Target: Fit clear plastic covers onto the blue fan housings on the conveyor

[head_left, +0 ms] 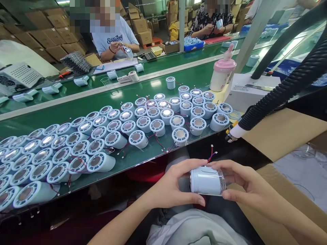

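Between my two hands, above my lap, lies a light blue cylindrical housing [206, 182] on its side, with a clear plastic sleeve around its right part. My left hand [176, 185] grips the housing's left end, thumb below and fingers over the top. My right hand [245, 183] closes on the clear sleeve at the right end. Red and blue wires with small white connectors [212, 153] stick up from the housing's far side. Many similar blue housings [180, 135] with round metal discs on top stand in rows on the green bench just beyond my hands.
A black ribbed hose [278, 88] with a metal-tipped nozzle hangs at right. Below it stands an open cardboard box [288, 136] containing clear plastic parts. A pink-lidded cup [222, 73] is beside a white box [252, 90]. Two co-workers sit across the green belt [158, 73], holding similar parts.
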`<state>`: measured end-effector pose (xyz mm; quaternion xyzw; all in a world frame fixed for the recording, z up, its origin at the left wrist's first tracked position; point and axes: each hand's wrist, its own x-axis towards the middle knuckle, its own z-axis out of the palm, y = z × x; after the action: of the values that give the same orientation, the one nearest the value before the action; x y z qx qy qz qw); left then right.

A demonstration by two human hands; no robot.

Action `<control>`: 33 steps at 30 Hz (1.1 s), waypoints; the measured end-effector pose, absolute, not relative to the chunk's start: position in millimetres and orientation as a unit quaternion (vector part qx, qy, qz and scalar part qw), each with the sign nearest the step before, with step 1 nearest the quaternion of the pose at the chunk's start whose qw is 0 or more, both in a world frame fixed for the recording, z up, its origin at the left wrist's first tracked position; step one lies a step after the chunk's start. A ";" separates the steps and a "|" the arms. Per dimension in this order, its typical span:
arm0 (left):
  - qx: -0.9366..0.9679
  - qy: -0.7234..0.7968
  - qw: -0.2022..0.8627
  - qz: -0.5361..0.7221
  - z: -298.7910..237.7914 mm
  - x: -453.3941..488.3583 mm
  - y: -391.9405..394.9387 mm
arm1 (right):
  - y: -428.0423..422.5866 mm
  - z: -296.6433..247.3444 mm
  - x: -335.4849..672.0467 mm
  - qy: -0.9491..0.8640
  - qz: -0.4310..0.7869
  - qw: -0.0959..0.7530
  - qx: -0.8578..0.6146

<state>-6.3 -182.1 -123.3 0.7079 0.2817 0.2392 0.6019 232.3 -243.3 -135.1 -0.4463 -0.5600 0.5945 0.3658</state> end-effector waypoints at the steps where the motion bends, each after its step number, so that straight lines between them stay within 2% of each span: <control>1: 0.716 0.281 0.592 0.239 -123.5 -6.7 -182.1 | -243.4 -135.0 231.8 -0.549 0.608 0.368 -0.440; 8: 0.752 0.282 0.549 0.233 -123.0 -8.5 -181.8 | -240.6 -136.0 228.2 -0.473 0.682 0.362 -0.425; 15: 0.762 0.271 0.540 0.232 -122.0 -9.3 -183.1 | -236.6 -132.6 225.2 -0.438 0.704 0.342 -0.443; 21: 0.772 0.255 0.535 0.232 -120.2 -9.2 -183.4 | -238.7 -134.4 218.5 -0.354 0.720 0.370 -0.468; 33: 0.769 0.212 0.545 0.258 -123.0 -9.5 -182.0 | -240.0 -143.2 209.2 -0.274 0.790 0.330 -0.438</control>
<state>-9.5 -182.0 -123.0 0.7688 0.2119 0.2585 0.5452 209.2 -240.0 -143.2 -0.4380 -0.2741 0.7900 0.3301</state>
